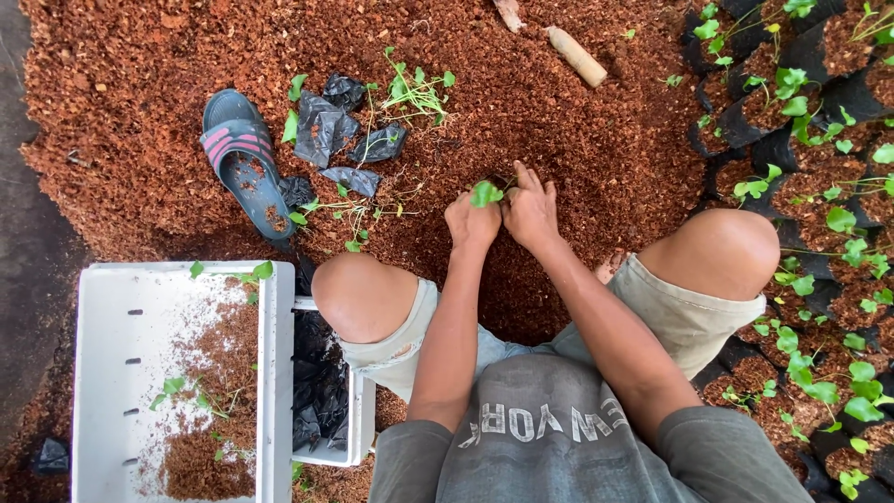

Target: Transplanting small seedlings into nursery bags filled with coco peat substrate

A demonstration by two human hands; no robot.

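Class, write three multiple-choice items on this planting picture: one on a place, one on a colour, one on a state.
1. Where does the sandal lie?
A. on the brown mulch
B. in the white tray
C. on a knee

2. What colour are the empty bags by the sandal?
A. white
B. black
C. red

3. What are the hands doing?
A. resting on the knees
B. holding the sandal
C. closed around a seedling

Answers: 1 A, mulch surrounds it. 2 B, they are dark and glossy. 3 C, left hand and right hand meet at its leaf.
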